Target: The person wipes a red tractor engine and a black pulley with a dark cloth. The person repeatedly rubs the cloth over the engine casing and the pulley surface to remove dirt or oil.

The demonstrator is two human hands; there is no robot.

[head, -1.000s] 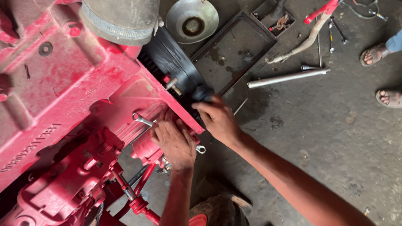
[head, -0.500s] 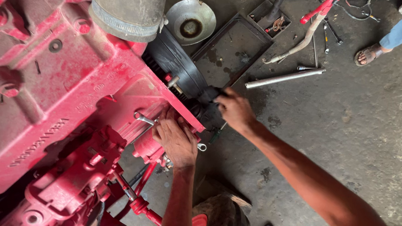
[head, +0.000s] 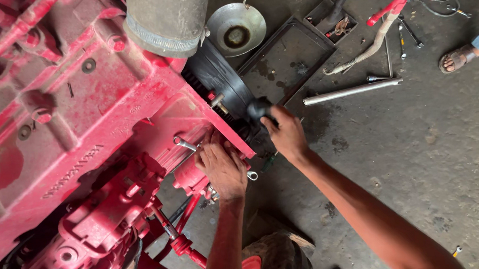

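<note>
A big red engine block (head: pixel 77 125) fills the left half of the head view. My left hand (head: pixel 220 168) lies on its lower right edge, closed over a silver spanner (head: pixel 181 141) whose ends stick out on both sides of the hand. My right hand (head: pixel 287 135) reaches in from the lower right and grips a black rounded part (head: pixel 259 108) beside the black ribbed pulley (head: pixel 220 84) on the engine's end face. A small bolt stub shows on the pulley face, just left of that hand.
On the concrete floor lie a metal bowl (head: pixel 237 33), a black tray (head: pixel 289 61), a steel bar (head: pixel 352 91), a hose and loose hand tools. Another person's sandalled foot (head: pixel 457 59) is at the upper right. A grey pipe (head: pixel 167 17) stands above the pulley, and a tyre (head: pixel 279 261) sits below.
My right hand has moved up and away from my left hand to the pulley's edge and closed on the black part. The left hand stays on the spanner.
</note>
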